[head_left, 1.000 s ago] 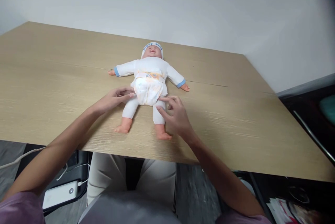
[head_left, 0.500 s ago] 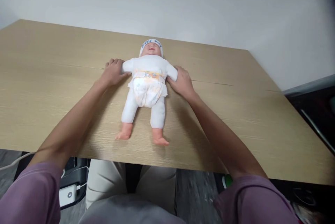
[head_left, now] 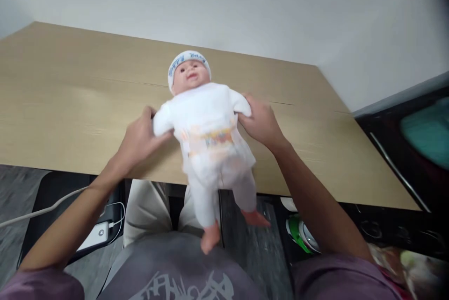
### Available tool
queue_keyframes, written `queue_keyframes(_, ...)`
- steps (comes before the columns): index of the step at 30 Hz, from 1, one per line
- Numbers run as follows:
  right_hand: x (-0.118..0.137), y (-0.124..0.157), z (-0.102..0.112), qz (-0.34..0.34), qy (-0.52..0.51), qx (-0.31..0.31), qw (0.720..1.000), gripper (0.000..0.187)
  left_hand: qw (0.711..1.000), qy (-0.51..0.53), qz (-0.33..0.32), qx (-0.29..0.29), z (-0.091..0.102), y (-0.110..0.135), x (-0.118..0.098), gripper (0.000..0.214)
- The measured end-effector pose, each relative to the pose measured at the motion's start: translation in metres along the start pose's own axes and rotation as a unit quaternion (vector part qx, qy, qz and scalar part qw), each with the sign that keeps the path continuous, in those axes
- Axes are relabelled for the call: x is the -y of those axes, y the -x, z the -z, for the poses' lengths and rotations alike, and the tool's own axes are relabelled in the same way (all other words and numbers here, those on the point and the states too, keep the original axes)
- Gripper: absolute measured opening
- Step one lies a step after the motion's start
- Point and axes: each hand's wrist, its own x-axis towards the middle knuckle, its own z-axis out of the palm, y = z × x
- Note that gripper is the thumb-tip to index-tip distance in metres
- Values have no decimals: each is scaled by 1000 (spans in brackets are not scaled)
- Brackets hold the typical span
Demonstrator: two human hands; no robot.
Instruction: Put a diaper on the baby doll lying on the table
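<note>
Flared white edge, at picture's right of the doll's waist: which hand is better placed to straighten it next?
Right, probably: the right hand holds the doll's arm nearest that edge; the left hand holds the other arm, farther away.

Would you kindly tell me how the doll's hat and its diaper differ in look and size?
The hat carries blue lettering, while the diaper has an orange-toned printed band. The hat looks smaller; the diaper spreads wider. The hat shows fairly clearly, whereas the diaper is blurred. Both are mostly white, and the doll wears both.
</note>
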Motion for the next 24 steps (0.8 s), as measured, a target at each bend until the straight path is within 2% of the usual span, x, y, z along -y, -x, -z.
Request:
queue_keyframes(3,37,72,36,36,-30,39,998,36,996,22,6,88,7,116,-1,59)
queue_keyframes(6,74,142,47,52,-48,104,992,32,987,52,26,152,-4,226,11,53)
queue_keyframes(9,100,199,30,74,-53,182,979,39,978,69,66,185,-22,310,29,49)
queue_keyframes(11,110,226,6,87,-55,217,971,41,972,72,92,205,-31,345,41,47)
queue_keyframes(14,114,250,-37,71,-54,222,971,47,964,74,121,226,-36,367,53,45)
queue_keyframes(17,111,258,-72,34,-72,217,973,56,956,77,135,249,-36,368,55,42)
queue_keyframes(21,95,258,-101,-3,-121,230,966,56,947,94,151,265,-39,361,52,39)
queue_keyframes(24,77,265,-118,-40,-99,229,968,48,941,96,158,284,-44,355,54,40)
